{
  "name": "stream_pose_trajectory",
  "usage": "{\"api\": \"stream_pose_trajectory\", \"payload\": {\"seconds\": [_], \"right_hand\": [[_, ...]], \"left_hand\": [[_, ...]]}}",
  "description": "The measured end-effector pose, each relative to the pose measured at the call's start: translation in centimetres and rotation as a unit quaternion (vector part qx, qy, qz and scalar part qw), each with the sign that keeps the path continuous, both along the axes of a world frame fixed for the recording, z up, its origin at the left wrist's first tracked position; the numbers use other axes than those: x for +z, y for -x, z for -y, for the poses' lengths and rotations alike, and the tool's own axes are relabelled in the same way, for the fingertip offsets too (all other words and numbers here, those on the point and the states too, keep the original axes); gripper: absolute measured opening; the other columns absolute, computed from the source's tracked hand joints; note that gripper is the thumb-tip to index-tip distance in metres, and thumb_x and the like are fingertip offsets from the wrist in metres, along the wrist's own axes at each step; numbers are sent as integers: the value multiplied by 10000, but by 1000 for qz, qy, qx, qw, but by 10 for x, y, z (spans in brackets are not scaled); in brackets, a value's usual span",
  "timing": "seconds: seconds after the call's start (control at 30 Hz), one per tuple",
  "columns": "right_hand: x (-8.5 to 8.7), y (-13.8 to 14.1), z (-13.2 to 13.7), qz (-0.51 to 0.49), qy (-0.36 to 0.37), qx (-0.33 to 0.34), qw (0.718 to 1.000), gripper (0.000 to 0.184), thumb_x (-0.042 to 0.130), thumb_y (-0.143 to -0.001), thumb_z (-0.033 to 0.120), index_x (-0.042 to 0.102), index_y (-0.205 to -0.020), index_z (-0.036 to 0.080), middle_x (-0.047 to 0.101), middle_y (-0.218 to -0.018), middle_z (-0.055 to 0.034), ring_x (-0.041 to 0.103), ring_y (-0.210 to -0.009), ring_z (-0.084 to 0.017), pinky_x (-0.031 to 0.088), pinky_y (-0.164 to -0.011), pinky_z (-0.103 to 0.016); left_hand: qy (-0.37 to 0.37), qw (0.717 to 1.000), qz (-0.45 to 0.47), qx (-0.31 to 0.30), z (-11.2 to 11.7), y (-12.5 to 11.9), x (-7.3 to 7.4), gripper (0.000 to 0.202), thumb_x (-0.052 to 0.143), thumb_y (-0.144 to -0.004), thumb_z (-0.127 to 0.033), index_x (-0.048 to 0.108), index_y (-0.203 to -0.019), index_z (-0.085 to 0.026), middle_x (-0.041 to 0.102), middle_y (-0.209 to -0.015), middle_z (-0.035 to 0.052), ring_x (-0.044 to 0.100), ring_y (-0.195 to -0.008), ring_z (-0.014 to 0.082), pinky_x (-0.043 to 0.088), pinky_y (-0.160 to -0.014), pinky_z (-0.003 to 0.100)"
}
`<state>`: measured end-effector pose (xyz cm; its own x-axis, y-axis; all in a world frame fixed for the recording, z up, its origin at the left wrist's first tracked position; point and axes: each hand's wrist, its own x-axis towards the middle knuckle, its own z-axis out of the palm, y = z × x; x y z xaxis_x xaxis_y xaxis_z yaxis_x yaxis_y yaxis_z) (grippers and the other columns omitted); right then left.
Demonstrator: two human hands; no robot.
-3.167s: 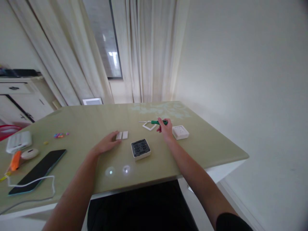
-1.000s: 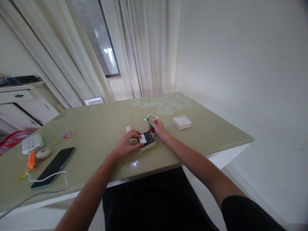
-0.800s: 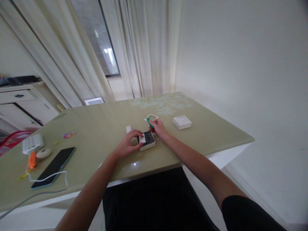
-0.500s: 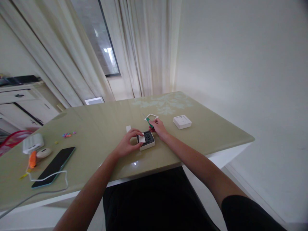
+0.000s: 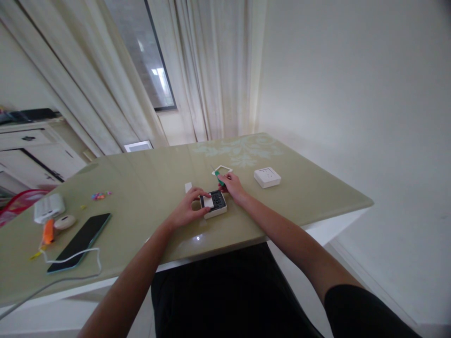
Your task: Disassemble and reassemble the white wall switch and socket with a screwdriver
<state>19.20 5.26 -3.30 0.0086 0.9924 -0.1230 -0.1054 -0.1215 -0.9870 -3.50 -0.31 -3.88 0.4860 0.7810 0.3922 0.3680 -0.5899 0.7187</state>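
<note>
A wall socket (image 5: 218, 199) with a black inner face and a white casing lies on the table in front of me. Around its left side curl the thumb and fingers of my left hand (image 5: 190, 206), which touch a small white panel (image 5: 208, 202) on the black face. My right hand (image 5: 232, 184), just behind the socket's right side, grips a screwdriver (image 5: 219, 177) by its green handle. The thin shaft points away from me, over a white square frame (image 5: 229, 169). A small white strip (image 5: 188, 187) lies behind my left fingers.
To the right sits another white socket (image 5: 268, 177). On the left are a phone (image 5: 81, 241) with a white cable across it, a white case (image 5: 49, 208), an orange item (image 5: 48, 231), a round white object (image 5: 65, 222) and small colourful pieces (image 5: 100, 195). A wall rises beyond the table's right edge.
Both hands keep almost the same place. The left fingers and small white panel have shifted very slightly on the socket; the screwdriver stays in the right hand.
</note>
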Motion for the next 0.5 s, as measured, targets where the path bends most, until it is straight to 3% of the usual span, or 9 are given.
{"api": "stream_pose_trajectory", "payload": {"seconds": [0.23,0.5], "right_hand": [[0,0,1,3,0,1,1000,317,702,-1056,382,675,-1282,162,723,-1182,-76,732,-941,-195,655,-799,-366],[-2,0,-1,4,-1,0,1000,298,700,-1058,380,679,-1256,158,726,-1130,-64,725,-881,-174,648,-748,-332]], "left_hand": [[-8,1000,0,9,1,0,1,386,805,-920,-408,704,-1271,-284,641,-1239,81,652,-1189,290,562,-1072,494],[-25,1000,2,3,0,1,1,312,794,-938,-410,723,-1208,-274,608,-1207,74,642,-1173,274,535,-1100,491]]}}
